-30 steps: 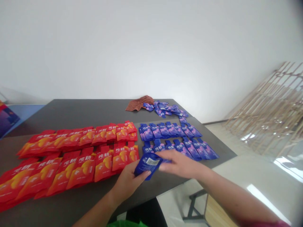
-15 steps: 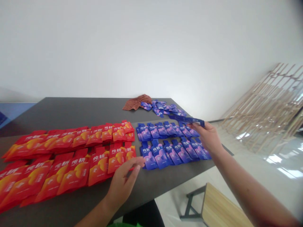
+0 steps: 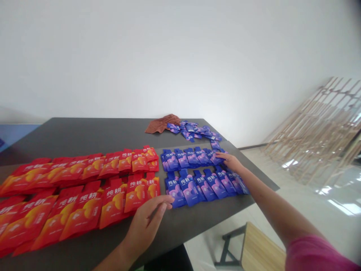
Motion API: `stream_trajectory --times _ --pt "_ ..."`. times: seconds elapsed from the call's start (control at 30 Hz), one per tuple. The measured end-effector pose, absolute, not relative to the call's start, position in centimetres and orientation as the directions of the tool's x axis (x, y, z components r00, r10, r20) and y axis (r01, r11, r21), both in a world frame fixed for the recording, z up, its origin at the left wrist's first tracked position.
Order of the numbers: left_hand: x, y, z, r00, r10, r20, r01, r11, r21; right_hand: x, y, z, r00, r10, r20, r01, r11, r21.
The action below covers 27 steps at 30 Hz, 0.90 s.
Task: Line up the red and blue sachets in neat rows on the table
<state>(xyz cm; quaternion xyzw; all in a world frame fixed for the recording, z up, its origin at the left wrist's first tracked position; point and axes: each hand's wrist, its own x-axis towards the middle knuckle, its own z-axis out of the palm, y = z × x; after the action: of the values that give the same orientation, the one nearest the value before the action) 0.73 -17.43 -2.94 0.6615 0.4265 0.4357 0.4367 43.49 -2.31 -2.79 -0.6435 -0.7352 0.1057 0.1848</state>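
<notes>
Along the near edge of the dark table [image 3: 175, 233], the left hand [image 3: 146, 226] lies open with its fingers loosely curved, reaching the gap between the red pouches [image 3: 113, 199] and the blue spouted pouches [image 3: 188, 188]; whether it quite touches either is hard to say from this angle. The right hand [image 3: 229, 162] stretches out with fingers spread, resting on the right end of the upper blue row and apparently gripping nothing. Blue pouches lie in two tidy rows, the red ones in two overlapping rows. Farther up, a loose heap of blue pouches [image 3: 191, 131] sits beside a crumpled brown cloth [image 3: 162, 124] (both near the table's far edge).
</notes>
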Motion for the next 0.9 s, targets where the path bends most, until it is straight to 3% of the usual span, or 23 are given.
stream_trajectory --times 0.2,0.53,0.77,0.9 --pt "0.8 -17.5 -2.9 0.26 0.945 0.199 0.2 -0.254 0.946 44.1 -2.2 -3.3 -0.145 0.987 0.063 0.939 0.157 -0.306" --pt "0.7 -17.6 -2.9 0.277 0.933 0.231 0.252 -0.303 0.919 45.1 -0.7 -4.4 -0.182 0.975 0.131 0.951 0.208 -0.228" --pt "0.7 -17.7 -3.5 0.272 0.92 0.283 0.245 -0.351 0.904 48.1 4.1 -4.4 0.056 0.966 0.254 0.976 0.001 -0.216" --pt "0.6 -17.8 -3.8 0.252 0.925 0.285 0.259 -0.348 0.901 49.4 8.4 -4.0 0.21 0.951 0.225 0.961 -0.159 -0.226"
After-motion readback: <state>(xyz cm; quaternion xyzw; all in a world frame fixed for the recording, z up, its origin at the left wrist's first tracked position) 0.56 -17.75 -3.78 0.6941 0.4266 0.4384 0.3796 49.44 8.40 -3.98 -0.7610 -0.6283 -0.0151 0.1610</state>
